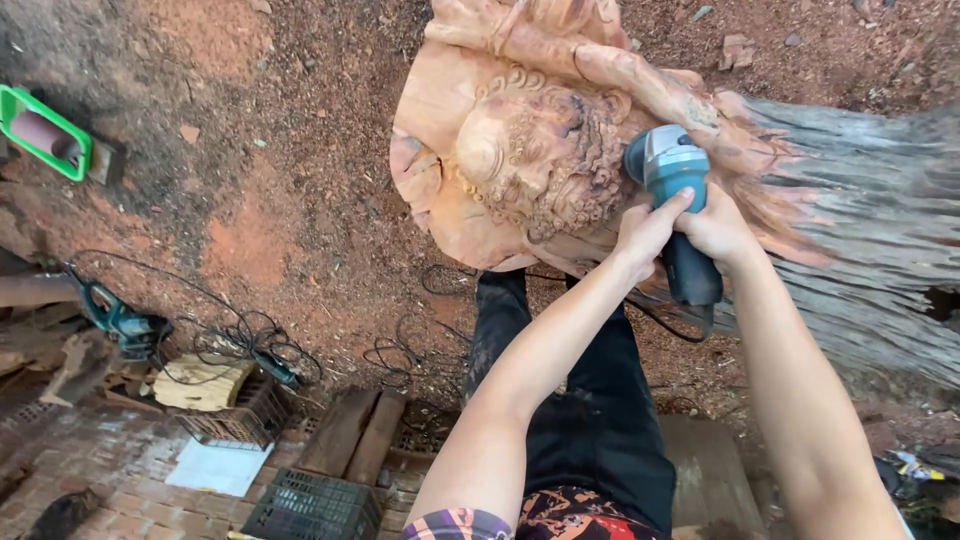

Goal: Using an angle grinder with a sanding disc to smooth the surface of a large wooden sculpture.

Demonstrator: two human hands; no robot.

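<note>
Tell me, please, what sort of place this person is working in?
Probably an outdoor woodcarving yard: a large carved wooden face on a tree trunk, reddish sawdust-strewn ground, and power tools with cords lying about.

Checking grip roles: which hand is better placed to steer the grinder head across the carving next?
Left, probably. The left hand wraps the grinder just behind its head at the carving; the right hand holds the rear handle.
</note>
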